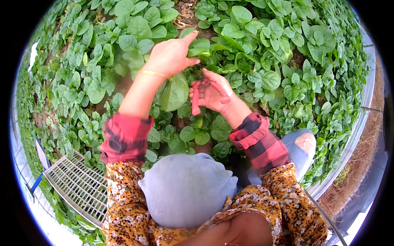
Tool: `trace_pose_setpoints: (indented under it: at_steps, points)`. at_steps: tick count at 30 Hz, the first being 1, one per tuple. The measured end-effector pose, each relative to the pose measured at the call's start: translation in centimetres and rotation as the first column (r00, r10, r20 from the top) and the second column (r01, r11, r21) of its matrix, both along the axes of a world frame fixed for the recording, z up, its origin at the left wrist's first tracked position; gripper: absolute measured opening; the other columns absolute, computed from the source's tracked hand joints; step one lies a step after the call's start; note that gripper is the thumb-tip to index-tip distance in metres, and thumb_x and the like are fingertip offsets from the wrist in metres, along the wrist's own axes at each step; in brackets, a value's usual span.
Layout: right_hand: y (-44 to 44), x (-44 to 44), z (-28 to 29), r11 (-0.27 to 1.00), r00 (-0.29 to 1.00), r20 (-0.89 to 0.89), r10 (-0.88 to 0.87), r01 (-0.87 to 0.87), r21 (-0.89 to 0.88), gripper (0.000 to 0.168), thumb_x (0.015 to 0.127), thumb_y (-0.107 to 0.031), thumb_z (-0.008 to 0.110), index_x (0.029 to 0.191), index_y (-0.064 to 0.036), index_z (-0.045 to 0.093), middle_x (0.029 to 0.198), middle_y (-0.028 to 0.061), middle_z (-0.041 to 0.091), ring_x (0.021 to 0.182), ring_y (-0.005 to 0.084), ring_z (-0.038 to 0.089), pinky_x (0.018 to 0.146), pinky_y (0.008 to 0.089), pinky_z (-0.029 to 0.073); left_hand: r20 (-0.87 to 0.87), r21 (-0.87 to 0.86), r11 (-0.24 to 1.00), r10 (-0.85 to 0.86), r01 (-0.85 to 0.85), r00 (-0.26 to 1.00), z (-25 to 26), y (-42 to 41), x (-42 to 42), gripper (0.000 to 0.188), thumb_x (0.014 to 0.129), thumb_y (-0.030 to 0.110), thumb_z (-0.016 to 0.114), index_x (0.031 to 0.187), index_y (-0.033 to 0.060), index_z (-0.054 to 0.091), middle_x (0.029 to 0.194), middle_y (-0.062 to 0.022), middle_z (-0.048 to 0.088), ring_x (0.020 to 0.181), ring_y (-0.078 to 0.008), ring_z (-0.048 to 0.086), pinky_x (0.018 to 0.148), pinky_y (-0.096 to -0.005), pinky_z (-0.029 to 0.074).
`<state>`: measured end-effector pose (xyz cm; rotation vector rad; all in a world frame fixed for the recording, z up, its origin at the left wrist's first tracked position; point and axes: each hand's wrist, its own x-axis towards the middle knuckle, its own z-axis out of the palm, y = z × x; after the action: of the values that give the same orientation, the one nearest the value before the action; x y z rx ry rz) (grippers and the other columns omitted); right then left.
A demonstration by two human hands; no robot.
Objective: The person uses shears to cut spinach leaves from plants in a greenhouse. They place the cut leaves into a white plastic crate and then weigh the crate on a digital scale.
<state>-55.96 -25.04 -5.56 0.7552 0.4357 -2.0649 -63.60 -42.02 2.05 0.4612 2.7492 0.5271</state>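
Observation:
My left hand (172, 55), with a thin yellow band at the wrist, reaches in among leafy green plants (243, 33). Its index finger and thumb are spread on either side of some smooth green leaves (199, 46); whether it grips a stem cannot be told. Below and to the right, my right hand (217, 92) is turned palm up and holds small pruning snips with red handles (195, 100) and a coil spring. The handles stand apart, and the blades are hidden among the leaves. One large leaf (174, 92) hangs between my two wrists.
A pale plastic crate (78, 187) with a slatted side stands at my lower left. My bent knee in torn jeans (297, 147) is at the right. Beyond the plants on the right run a pale bed edge (354, 138) and a strip of brown ground (366, 144).

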Motion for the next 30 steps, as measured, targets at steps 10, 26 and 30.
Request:
trace_pose_setpoints:
  at_steps: [10, 26, 30]
  points:
    - [0.0, 0.7, -1.9, 0.995, 0.999, -0.011, 0.031, -0.029, 0.095, 0.033, 0.090, -0.037, 0.056, 0.084, -0.004, 0.054, 0.067, 0.0071, 0.056, 0.058, 0.0189, 0.055, 0.053, 0.0328, 0.046, 0.024, -0.179, 0.980, 0.092, -0.087, 0.995, -3.6, -3.7, -0.4, 0.032, 0.074, 0.028, 0.070, 0.102, 0.0112, 0.067, 0.100, -0.0109, 0.066, 0.093, -0.0288, 0.062, 0.077, -0.0399, 0.050]
    - [-3.6, 0.3, 4.3, 0.883, 0.833, -0.346, 0.432, -0.311, 0.352, 0.040, 0.089, -0.039, 0.058, 0.089, 0.001, 0.054, 0.069, 0.0121, 0.059, 0.054, 0.0214, 0.058, 0.047, 0.0337, 0.049, -0.149, 0.001, 0.916, 0.396, -0.400, 0.906, 0.9, -7.3, 6.2, 0.022, 0.079, 0.021, 0.069, 0.093, 0.0043, 0.066, 0.061, -0.0139, 0.058, 0.050, -0.0256, 0.054, 0.053, -0.0350, 0.044]
    - [-3.6, 1.3, 3.7, 0.908, 0.862, -0.361, 0.355, -0.227, 0.352, 0.036, 0.087, -0.035, 0.062, 0.088, 0.000, 0.053, 0.066, 0.0089, 0.056, 0.055, 0.0192, 0.057, 0.049, 0.0322, 0.049, 0.319, 0.425, 0.557, 0.645, -0.713, 0.694, 3.3, -10.3, 8.5, 0.012, 0.079, 0.007, 0.069, 0.087, -0.0002, 0.066, 0.060, 0.0015, 0.054, 0.052, -0.0053, 0.045, 0.048, -0.0216, 0.035]
